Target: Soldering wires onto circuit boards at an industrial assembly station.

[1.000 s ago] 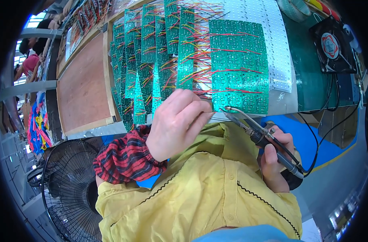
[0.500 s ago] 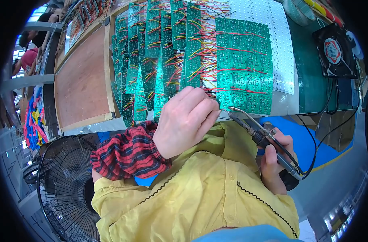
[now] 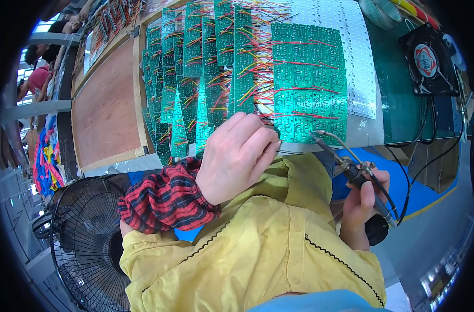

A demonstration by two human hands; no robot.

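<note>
My left hand (image 3: pixel 238 158), in a red-and-black plaid sleeve cover, is closed in a pinch at the near left corner of a green circuit board panel (image 3: pixel 310 78). Thin black wire (image 3: pixel 293 153) sticks out beside its fingertips; the fingers partly hide it. Rows of red wires run across the panel. My right hand (image 3: pixel 363 200) grips a soldering iron (image 3: pixel 359 179) with a thin curved metal tube alongside. The iron's tip is at the panel's near edge, right of my left fingers; whether it touches cannot be told.
Overlapping green board strips (image 3: pixel 193 78) with red and yellow wires lie to the left. A perforated white sheet (image 3: pixel 359 62) lies under the panel. A small black fan (image 3: pixel 428 62) stands at right, with black cables below. A large fan (image 3: pixel 89 234) is at lower left, near a wooden frame (image 3: pixel 109 104).
The soldering iron and my right hand have shifted right, away from my left fingertips and along the panel's near edge. My left hand keeps nearly the same place.
</note>
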